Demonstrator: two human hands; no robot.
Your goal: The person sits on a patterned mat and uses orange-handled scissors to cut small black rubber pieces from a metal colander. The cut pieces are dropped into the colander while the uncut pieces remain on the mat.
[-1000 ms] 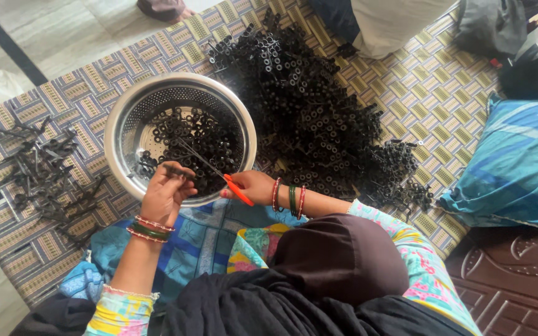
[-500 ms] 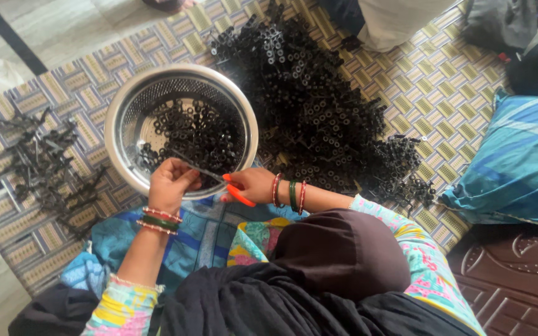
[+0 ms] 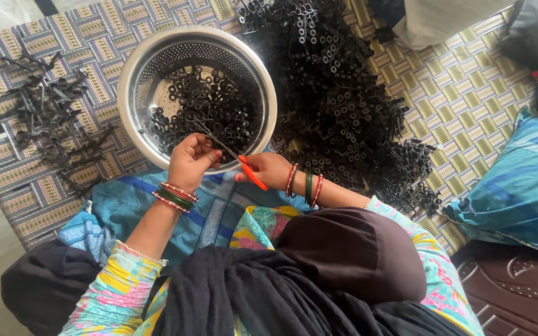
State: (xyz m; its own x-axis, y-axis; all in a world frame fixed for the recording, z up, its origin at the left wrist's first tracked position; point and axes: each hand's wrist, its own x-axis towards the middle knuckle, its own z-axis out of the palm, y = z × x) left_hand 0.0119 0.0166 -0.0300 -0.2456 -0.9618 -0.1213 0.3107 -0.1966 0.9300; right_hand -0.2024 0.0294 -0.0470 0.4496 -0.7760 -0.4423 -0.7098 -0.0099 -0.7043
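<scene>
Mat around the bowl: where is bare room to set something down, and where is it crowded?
Bare mat shows between the black ring pile and the blue cushion, and at the top left above the scrap sticks. It is crowded at the bowl, where the left hand and right hand hold scissors.

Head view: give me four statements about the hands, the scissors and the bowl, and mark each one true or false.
1. The right hand holds orange-handled scissors. True.
2. The perforated metal bowl holds only water. False: it holds small black rings.
3. The left hand is over the bowl's near rim. True.
4. The big pile of black pieces lies on the blue cushion. False: it lies on the patterned mat beside the bowl.
</scene>
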